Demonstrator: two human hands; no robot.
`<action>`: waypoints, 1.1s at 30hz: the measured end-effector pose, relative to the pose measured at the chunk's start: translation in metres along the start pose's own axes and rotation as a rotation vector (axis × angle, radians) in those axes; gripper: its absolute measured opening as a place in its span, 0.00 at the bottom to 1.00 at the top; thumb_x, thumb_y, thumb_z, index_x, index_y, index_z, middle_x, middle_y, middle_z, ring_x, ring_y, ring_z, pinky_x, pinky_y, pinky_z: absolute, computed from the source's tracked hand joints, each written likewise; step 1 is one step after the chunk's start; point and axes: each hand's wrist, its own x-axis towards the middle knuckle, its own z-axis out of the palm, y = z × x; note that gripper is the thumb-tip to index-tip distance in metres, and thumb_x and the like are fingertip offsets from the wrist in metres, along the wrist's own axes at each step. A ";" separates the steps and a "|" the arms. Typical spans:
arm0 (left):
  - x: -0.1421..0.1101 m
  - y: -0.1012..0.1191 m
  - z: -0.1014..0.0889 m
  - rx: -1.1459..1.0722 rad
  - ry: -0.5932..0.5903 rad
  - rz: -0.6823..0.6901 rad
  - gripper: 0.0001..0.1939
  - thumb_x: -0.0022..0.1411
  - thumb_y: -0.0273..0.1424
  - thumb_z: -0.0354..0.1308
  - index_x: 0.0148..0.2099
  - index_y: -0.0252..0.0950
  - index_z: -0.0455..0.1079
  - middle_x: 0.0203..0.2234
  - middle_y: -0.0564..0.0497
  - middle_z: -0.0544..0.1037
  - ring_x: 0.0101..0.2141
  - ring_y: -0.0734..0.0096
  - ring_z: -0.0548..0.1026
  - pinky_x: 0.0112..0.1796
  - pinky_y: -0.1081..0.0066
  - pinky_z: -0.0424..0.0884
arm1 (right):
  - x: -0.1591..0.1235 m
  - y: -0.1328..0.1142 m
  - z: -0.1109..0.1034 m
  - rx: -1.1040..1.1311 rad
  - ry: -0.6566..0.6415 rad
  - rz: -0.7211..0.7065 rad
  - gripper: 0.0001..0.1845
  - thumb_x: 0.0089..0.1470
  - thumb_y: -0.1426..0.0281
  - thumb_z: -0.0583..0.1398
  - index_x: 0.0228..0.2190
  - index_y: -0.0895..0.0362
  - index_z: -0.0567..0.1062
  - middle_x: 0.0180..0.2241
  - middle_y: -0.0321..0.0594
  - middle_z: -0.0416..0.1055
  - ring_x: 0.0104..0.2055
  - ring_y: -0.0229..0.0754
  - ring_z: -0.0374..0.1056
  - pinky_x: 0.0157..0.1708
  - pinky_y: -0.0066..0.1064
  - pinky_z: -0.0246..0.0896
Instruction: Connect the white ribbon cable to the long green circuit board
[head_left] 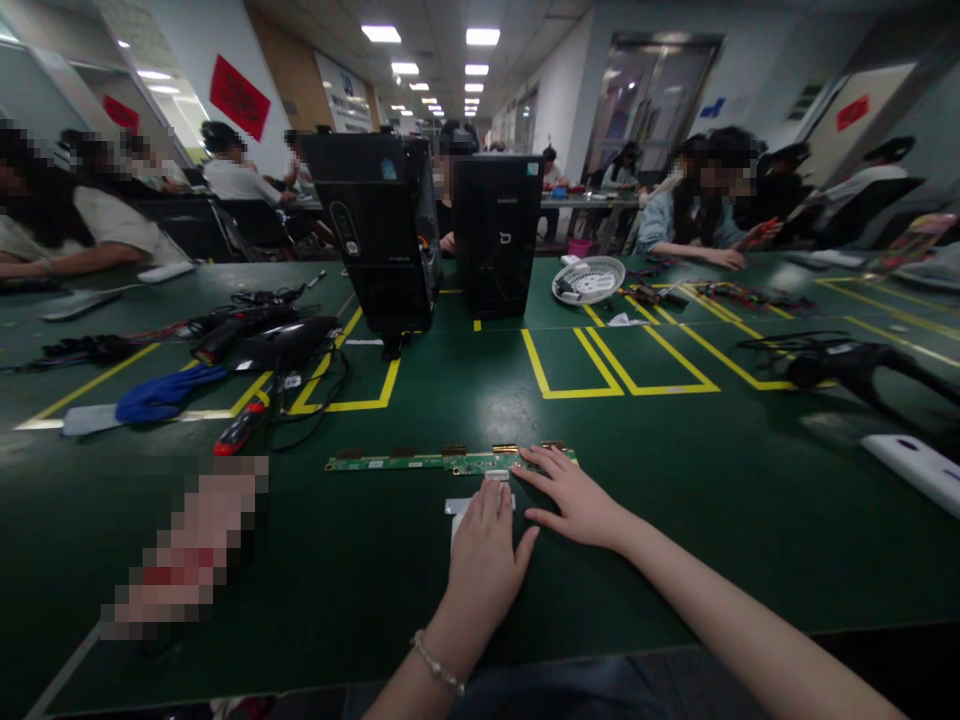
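A long, narrow green circuit board [420, 463] lies on the table in front of me. My right hand [577, 500] rests over its right end, fingers spread across the board and thumb apart from it. Close to a white connector [496, 475] on the board's lower edge are the fingertips of my left hand [484, 550]. Those fingers are stretched out side by side, with the thumb held away. Under them a white flat strip [456, 507], perhaps a ribbon cable, sticks out to the left; most of it is hidden by the hand.
Two black computer towers [495, 240] stand ahead. A red-and-black screwdriver [240, 428], a blue cloth-like item [169, 393] and black cables [247, 320] lie at left. Farther right are a white basket [589, 280] and a white device [915, 470]. Other people sit around the tables.
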 end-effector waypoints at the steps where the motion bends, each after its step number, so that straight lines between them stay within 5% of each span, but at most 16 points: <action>1: 0.000 -0.001 -0.002 -0.003 0.015 0.014 0.25 0.67 0.38 0.49 0.59 0.25 0.64 0.57 0.32 0.69 0.57 0.48 0.67 0.54 0.52 0.67 | 0.000 0.000 0.000 -0.002 0.006 -0.001 0.34 0.60 0.51 0.52 0.63 0.51 0.59 0.66 0.46 0.49 0.68 0.53 0.43 0.64 0.54 0.42; 5: -0.004 -0.020 -0.019 -0.049 0.136 0.037 0.22 0.68 0.35 0.48 0.61 0.32 0.62 0.58 0.40 0.69 0.60 0.53 0.63 0.57 0.51 0.63 | -0.001 0.000 0.001 -0.011 0.016 0.001 0.33 0.61 0.52 0.51 0.63 0.51 0.58 0.66 0.45 0.49 0.68 0.51 0.43 0.64 0.53 0.41; 9: -0.022 -0.066 -0.031 -0.022 0.198 -0.087 0.20 0.69 0.34 0.44 0.58 0.35 0.66 0.54 0.41 0.72 0.55 0.54 0.70 0.55 0.49 0.64 | -0.001 0.000 0.000 -0.005 0.003 0.013 0.32 0.62 0.53 0.51 0.63 0.50 0.58 0.66 0.44 0.49 0.68 0.50 0.42 0.65 0.53 0.39; 15: -0.063 -0.127 -0.023 0.051 0.188 -0.190 0.22 0.69 0.36 0.43 0.55 0.30 0.70 0.51 0.37 0.73 0.51 0.50 0.72 0.50 0.50 0.69 | 0.000 -0.001 -0.002 0.010 -0.009 0.037 0.29 0.63 0.54 0.49 0.63 0.48 0.59 0.66 0.42 0.50 0.67 0.51 0.44 0.64 0.54 0.42; 23: -0.075 -0.133 -0.015 0.088 0.187 -0.164 0.24 0.69 0.37 0.42 0.57 0.29 0.68 0.54 0.37 0.71 0.56 0.50 0.68 0.56 0.50 0.63 | 0.004 -0.007 -0.007 0.021 0.024 -0.033 0.26 0.63 0.59 0.51 0.61 0.48 0.62 0.65 0.43 0.52 0.68 0.49 0.42 0.65 0.53 0.38; 28: -0.073 -0.132 -0.016 0.089 0.181 -0.170 0.24 0.69 0.37 0.42 0.58 0.29 0.68 0.54 0.37 0.71 0.55 0.49 0.68 0.55 0.49 0.63 | 0.007 -0.021 -0.012 0.095 -0.054 -0.148 0.27 0.62 0.55 0.52 0.60 0.47 0.64 0.67 0.41 0.44 0.69 0.50 0.36 0.66 0.52 0.33; 33: -0.073 -0.132 -0.015 0.064 0.181 -0.196 0.24 0.68 0.37 0.43 0.58 0.30 0.68 0.54 0.38 0.71 0.56 0.49 0.68 0.55 0.49 0.63 | 0.010 -0.027 -0.015 0.107 -0.134 -0.110 0.28 0.61 0.52 0.52 0.60 0.47 0.64 0.68 0.43 0.43 0.69 0.51 0.34 0.65 0.54 0.32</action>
